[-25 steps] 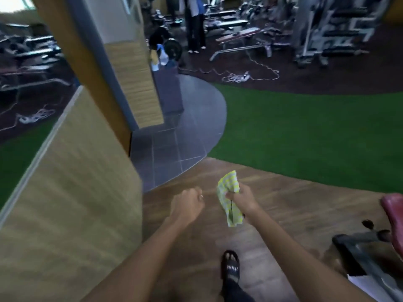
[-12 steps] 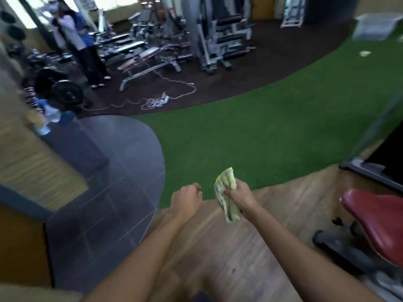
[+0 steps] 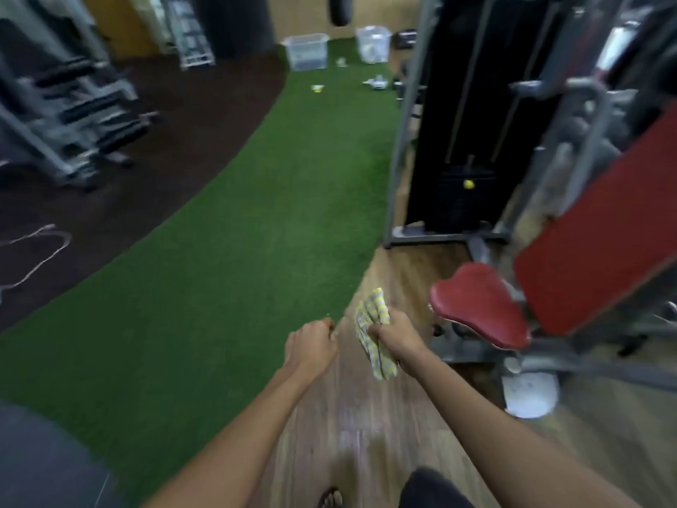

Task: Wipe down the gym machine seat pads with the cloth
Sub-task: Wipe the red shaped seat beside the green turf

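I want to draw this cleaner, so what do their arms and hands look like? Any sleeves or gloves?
The left arm and right arm are bare, and no sleeves reach into view. The left hand and right hand wear no gloves, and neither wrist shows a watch or bracelet. The picture is too blurry to tell about rings.

Dim, even indoor light. Motion blur is smearing everything, worst on weight rack (image 3: 73, 115) left and machine frame (image 3: 586, 115) right; edges are bending.
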